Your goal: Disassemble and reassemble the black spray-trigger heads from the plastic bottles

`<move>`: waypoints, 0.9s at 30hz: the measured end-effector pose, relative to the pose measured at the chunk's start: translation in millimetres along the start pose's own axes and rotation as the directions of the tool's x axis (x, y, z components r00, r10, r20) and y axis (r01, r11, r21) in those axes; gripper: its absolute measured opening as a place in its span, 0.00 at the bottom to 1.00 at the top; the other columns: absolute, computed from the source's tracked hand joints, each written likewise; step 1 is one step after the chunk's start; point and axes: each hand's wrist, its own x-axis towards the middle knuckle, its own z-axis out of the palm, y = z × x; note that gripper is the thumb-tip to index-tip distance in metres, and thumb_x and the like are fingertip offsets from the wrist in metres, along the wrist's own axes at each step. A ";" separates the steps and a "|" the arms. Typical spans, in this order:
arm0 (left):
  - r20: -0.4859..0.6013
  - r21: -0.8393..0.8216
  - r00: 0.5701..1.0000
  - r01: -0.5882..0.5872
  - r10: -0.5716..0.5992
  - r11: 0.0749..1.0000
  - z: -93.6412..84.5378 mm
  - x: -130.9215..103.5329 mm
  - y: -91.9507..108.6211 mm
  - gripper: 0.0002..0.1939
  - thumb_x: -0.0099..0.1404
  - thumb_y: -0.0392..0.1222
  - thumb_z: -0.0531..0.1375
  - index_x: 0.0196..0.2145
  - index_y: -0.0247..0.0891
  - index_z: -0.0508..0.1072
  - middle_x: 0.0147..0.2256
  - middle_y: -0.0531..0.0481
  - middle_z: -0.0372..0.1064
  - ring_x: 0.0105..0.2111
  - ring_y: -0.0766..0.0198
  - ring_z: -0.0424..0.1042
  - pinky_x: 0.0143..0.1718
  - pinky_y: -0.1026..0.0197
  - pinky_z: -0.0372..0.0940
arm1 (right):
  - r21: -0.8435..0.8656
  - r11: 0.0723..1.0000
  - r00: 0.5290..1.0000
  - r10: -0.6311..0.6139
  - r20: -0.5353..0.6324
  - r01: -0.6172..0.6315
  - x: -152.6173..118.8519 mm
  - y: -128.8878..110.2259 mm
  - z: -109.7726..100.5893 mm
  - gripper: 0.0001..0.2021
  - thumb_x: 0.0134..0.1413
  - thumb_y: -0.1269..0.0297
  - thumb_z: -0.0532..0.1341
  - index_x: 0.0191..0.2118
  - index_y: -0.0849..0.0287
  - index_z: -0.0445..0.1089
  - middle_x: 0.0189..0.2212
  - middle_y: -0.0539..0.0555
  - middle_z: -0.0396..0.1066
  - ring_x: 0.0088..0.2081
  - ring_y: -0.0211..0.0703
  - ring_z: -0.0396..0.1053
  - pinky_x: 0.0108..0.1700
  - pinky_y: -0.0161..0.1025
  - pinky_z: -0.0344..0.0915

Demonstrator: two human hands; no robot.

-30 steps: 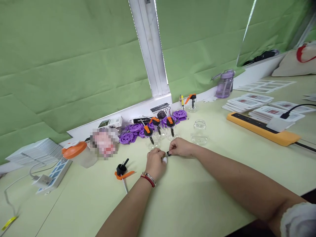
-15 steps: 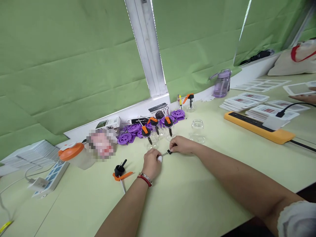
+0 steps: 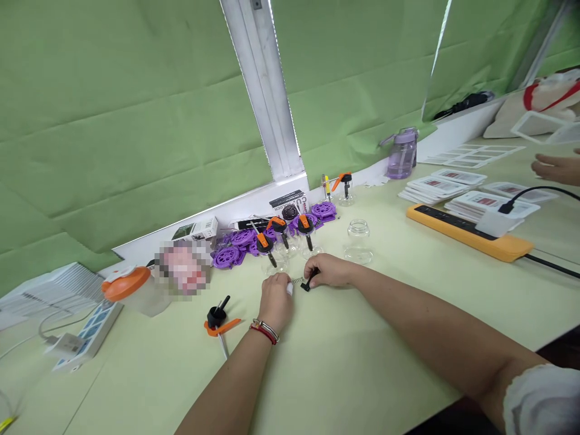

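My left hand [image 3: 276, 299] is closed in a pinch at a small white piece [image 3: 290, 289], and a thin coil spring [image 3: 297, 280] extends from its fingertips toward the right. My right hand [image 3: 327, 270] pinches a small black part [image 3: 306, 286] just beyond the spring's right end. Whether the spring touches the black part I cannot tell. Left of my left hand lies a black piece with an orange crank handle [image 3: 222, 326] and a metal rod. Behind both hands stand several clear jars topped with black fittings and orange cranks [image 3: 264, 243]. An uncapped clear glass jar [image 3: 359, 241] stands beyond my right hand.
Purple plastic discs [image 3: 229, 257] and small boxes line the back. An orange-lidded cup [image 3: 127, 284] and white power strip [image 3: 90, 335] are left. To the right are a yellow power strip [image 3: 471, 232], stacked cards [image 3: 435, 187], a purple bottle [image 3: 402, 154] and another person's hand [image 3: 557, 168].
The black part in my right hand has turned and tipped lower, showing more of its length. The other person's hand has risen into view with a white frame lifted near it.
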 end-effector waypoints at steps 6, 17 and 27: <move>0.038 0.073 0.996 -0.081 0.078 0.994 -6.9 4.6 1.2 0.14 0.55 0.24 0.49 0.33 0.36 0.68 0.30 0.46 0.69 0.35 0.57 0.65 0.40 0.58 0.57 | -0.059 0.998 0.999 -0.006 -0.037 0.004 -2.0 -2.1 0.6 0.14 0.36 0.69 0.67 0.36 0.59 0.73 0.35 0.52 0.72 0.36 0.42 0.68 0.38 0.35 0.62; 0.090 0.091 0.971 -0.229 0.221 0.969 -13.8 17.3 6.4 0.14 0.55 0.24 0.49 0.32 0.38 0.69 0.29 0.48 0.67 0.34 0.59 0.65 0.40 0.59 0.57 | -0.136 0.991 0.999 -0.019 -0.035 0.014 -3.8 -5.6 2.0 0.14 0.39 0.67 0.66 0.37 0.59 0.74 0.37 0.54 0.71 0.38 0.43 0.67 0.40 0.36 0.62; 0.085 0.075 0.971 -0.229 0.222 0.971 -19.1 20.7 11.4 0.17 0.52 0.23 0.48 0.33 0.37 0.70 0.30 0.47 0.68 0.35 0.59 0.66 0.40 0.58 0.57 | -0.157 0.987 0.999 -0.045 -0.021 0.041 -2.4 -2.8 1.6 0.13 0.40 0.67 0.66 0.37 0.59 0.74 0.37 0.54 0.72 0.37 0.42 0.67 0.38 0.35 0.61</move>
